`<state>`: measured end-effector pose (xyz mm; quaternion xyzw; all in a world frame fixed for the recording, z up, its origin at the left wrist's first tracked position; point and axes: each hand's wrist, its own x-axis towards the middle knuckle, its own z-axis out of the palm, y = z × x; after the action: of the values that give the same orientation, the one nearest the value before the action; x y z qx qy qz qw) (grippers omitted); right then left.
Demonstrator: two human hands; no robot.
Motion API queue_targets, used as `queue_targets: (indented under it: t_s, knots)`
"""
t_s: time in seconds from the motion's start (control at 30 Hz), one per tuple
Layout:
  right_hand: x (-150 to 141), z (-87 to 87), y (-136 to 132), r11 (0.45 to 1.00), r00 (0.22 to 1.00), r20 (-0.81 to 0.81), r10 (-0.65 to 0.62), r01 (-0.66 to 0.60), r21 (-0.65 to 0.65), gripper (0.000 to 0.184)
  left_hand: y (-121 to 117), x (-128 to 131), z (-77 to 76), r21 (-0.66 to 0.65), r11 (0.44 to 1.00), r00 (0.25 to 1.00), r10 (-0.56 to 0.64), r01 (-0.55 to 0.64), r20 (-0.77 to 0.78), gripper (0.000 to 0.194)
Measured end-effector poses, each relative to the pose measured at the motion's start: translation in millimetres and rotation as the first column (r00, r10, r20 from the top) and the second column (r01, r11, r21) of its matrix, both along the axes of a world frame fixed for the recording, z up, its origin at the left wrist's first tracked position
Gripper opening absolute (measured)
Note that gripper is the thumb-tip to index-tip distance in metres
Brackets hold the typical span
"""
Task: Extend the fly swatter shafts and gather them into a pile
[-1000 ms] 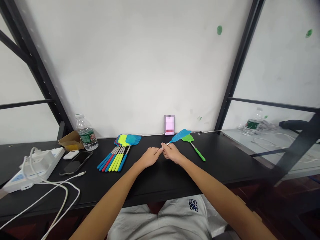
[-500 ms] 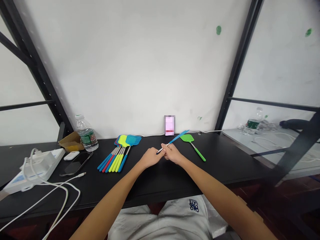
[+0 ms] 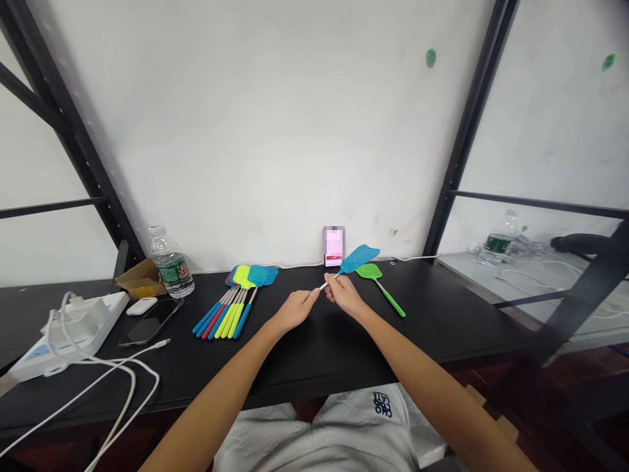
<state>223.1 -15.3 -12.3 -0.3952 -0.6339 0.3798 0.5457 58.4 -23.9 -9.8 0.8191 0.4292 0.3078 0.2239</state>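
Observation:
Both my hands hold one blue fly swatter (image 3: 358, 257) above the black table (image 3: 304, 354). My right hand (image 3: 344, 296) is closed round its thin metal shaft, just below the blue head. My left hand (image 3: 297, 307) pinches the shaft's near end, where the handle is hidden in my fingers. The head tilts up toward the back wall. A green fly swatter (image 3: 379, 286) lies flat on the table just right of my right hand. A bundle of several swatters (image 3: 236, 296) with blue, yellow and red handles lies to the left.
A small pink box (image 3: 334, 246) stands against the wall. At the left are a water bottle (image 3: 170, 262), a cardboard box (image 3: 139, 276), a phone (image 3: 150, 322), a white power strip (image 3: 69, 326) and white cables (image 3: 115, 387). Black rack posts (image 3: 457, 157) flank the table.
The swatter's head has lifted and turned its flat face to me, after showing edge-on half a second ago. My hands have drawn slightly apart along the shaft.

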Motion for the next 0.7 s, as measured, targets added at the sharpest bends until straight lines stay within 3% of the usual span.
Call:
queue_targets:
  t_s: [0.1,0.17,0.23,0.37,0.57,0.63,0.7]
  knots:
    - [-11,5.4,3,0.993,0.939,-0.322,-0.12,0.111,-0.044,0.04,-3,11,-3.4,0.132,0.982,0.983,0.149,-0.135,-0.103,0.052]
    - [-20,9.6,6,0.98,0.819,-0.544,-0.184,0.108,-0.168,0.037,-7,19,-5.1,0.158,0.961,0.949,0.255,-0.228,-0.185,0.045]
    - [-26,13.6,7,0.959,0.699,-0.67,-0.249,0.08,-0.272,0.035,-12,26,-6.6,0.158,0.956,0.926,0.282,-0.248,-0.251,0.043]
    - [-29,19.8,6,0.912,0.603,-0.692,-0.398,0.183,-0.367,0.037,-19,35,-8.5,0.136,0.983,0.948,0.159,-0.126,-0.276,0.045]
    - [-25,31.0,0,0.912,0.583,-0.704,-0.407,0.215,-0.349,0.04,-16,40,-4.5,0.036,0.995,0.996,-0.09,0.091,-0.024,0.044]
    - [-24,34.3,0,0.914,0.582,-0.708,-0.4,0.195,-0.356,0.04,-15,40,-2.7,-0.068,0.991,0.993,-0.111,0.114,0.047,0.045]
    - [-22,36.1,0,0.916,0.597,-0.7,-0.392,0.181,-0.359,0.04,-15,40,-1.0,-0.251,0.954,0.982,-0.131,0.161,0.135,0.046]
